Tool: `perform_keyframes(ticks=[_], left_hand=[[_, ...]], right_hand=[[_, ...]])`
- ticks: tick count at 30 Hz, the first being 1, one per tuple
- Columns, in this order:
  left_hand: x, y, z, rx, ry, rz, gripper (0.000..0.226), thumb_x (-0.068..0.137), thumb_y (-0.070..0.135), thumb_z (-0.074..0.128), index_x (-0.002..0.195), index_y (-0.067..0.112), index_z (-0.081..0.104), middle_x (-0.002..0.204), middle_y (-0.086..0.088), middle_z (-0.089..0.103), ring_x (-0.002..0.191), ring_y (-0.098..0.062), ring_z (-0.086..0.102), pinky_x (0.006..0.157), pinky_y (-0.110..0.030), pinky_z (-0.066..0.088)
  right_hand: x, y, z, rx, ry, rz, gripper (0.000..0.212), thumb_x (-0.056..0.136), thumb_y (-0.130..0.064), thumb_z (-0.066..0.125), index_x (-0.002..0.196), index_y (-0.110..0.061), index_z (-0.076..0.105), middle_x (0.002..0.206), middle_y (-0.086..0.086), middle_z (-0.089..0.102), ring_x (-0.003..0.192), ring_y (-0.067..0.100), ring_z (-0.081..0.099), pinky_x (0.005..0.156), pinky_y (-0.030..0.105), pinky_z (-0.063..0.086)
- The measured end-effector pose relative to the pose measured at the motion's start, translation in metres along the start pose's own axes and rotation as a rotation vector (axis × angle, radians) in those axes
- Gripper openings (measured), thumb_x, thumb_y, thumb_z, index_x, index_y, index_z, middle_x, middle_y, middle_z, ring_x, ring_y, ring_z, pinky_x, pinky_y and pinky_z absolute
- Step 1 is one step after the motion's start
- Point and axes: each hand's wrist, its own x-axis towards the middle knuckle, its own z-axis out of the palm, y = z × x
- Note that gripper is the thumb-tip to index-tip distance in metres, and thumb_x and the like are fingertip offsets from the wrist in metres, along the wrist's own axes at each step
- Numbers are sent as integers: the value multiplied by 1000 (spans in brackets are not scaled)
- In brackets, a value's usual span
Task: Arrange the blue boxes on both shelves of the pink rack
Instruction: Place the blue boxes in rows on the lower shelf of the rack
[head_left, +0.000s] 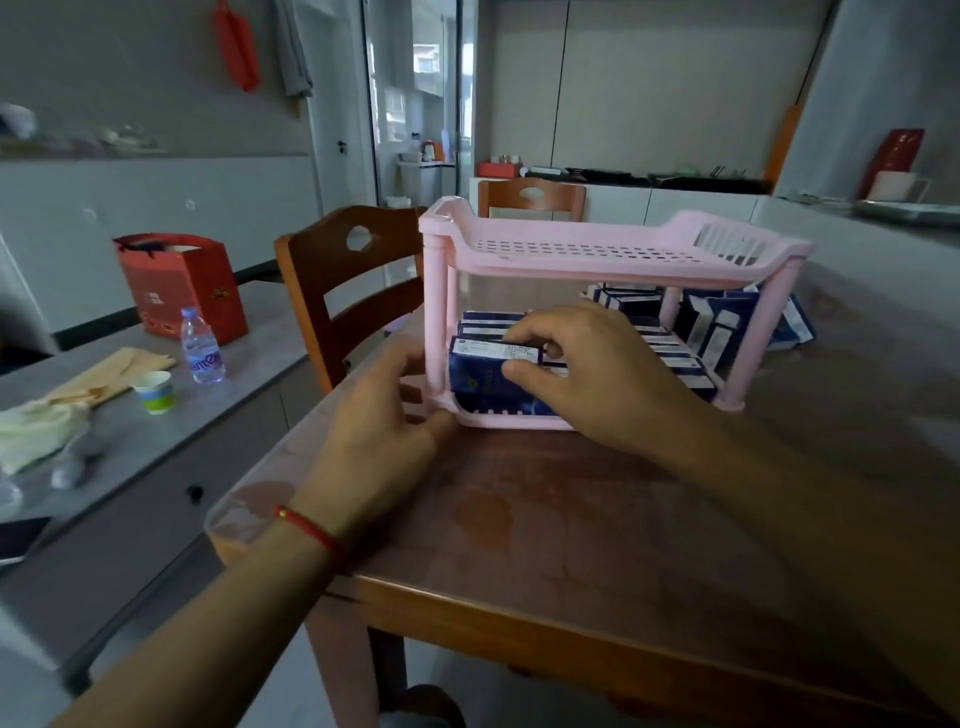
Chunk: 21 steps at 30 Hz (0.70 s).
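The pink two-shelf rack (582, 254) stands on the wooden table (571, 545). Its top shelf is bare. Several blue boxes stand in rows on the lower shelf. My right hand (587, 374) reaches into the lower shelf from the front and grips the front-left blue box (475, 371), fingers over its top and side. My left hand (384, 415) rests against the rack's front-left post and base, thumb touching the lower rim. More blue boxes (727, 322) lie in a heap on the table behind the rack's right end.
A wooden chair (337, 280) stands at the table's left side, another chair (530, 200) behind the rack. On the grey counter to the left are a red gift bag (182, 286), a water bottle (200, 345), a paper cup (155, 392) and cloths.
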Motion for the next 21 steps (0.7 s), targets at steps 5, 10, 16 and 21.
perform_keyframes(ticks=[5, 10, 16, 21], left_hand=[[0, -1, 0, -14, -1, 13, 48, 88, 15, 71, 121, 41, 46, 104, 32, 50, 97, 8, 53, 66, -7, 44], [2, -4, 1, -2, -7, -6, 48, 89, 17, 71, 121, 41, 45, 105, 28, 48, 95, 8, 53, 61, -7, 42], [4, -7, 1, -5, -14, 0, 51, 89, 16, 70, 134, 31, 49, 124, 18, 53, 107, -1, 53, 71, -10, 41], [3, -6, 2, 7, -24, 16, 52, 90, 16, 69, 135, 32, 49, 126, 18, 54, 116, -3, 51, 74, -7, 41]], right_hand=[[0, 4, 8, -125, -52, -56, 31, 92, -37, 62, 119, -22, 71, 110, 0, 72, 101, 22, 52, 88, 43, 47], [-5, 9, 14, -265, -36, -104, 32, 91, -38, 62, 114, -18, 73, 105, 2, 64, 101, 23, 51, 86, 44, 47], [-11, 10, 21, -356, 31, -144, 29, 87, -29, 68, 113, -16, 68, 104, 7, 63, 97, 28, 59, 81, 43, 51], [-13, 13, 25, -433, 47, -121, 34, 90, -36, 61, 116, -15, 65, 114, 6, 62, 104, 28, 56, 82, 42, 44]])
